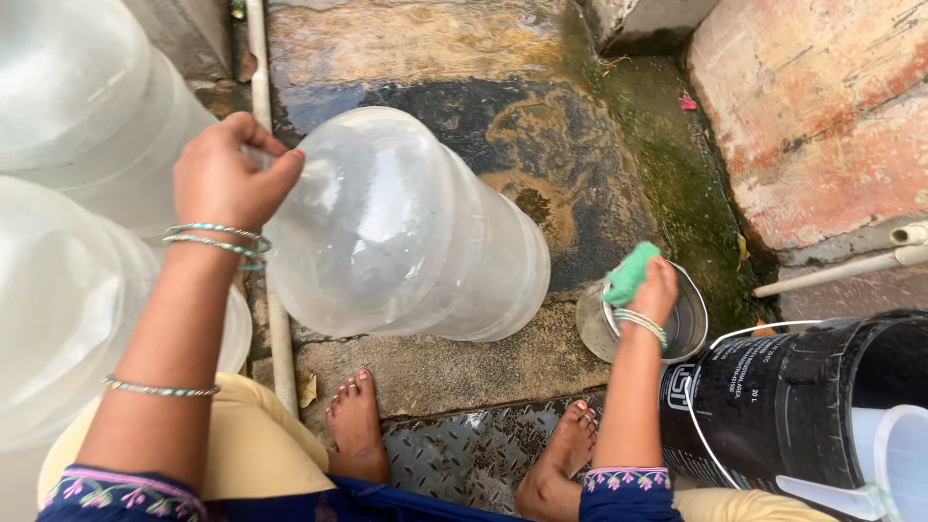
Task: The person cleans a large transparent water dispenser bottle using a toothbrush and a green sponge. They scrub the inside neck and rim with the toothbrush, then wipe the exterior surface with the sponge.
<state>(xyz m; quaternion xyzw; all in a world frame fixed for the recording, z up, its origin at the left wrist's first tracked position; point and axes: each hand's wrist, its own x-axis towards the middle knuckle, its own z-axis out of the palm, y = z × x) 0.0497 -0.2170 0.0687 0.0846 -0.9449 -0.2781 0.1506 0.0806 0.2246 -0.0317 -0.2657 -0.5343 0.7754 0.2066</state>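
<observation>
**Currently: jug tipped, sponge at the steel pot**

Left hand point(227, 174), upper left of frame, is closed on the neck of a large clear water jug point(406, 227) lying tilted on the wet stone floor point(503, 126), centre frame. Right hand point(657, 290), centre right, is clamped on a green sponge point(630, 273) at the rim of a small steel pot point(688, 324). Black bucket point(802, 406) sits lower right, touching the pot. More clear jugs point(77, 106) along the left edge. Bare feet point(358, 425) at bottom centre.

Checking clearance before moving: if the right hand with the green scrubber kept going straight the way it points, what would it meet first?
Probably the small steel bowl: the right hand with the green scrubber is right over its rim, though depth is uncertain.
</observation>
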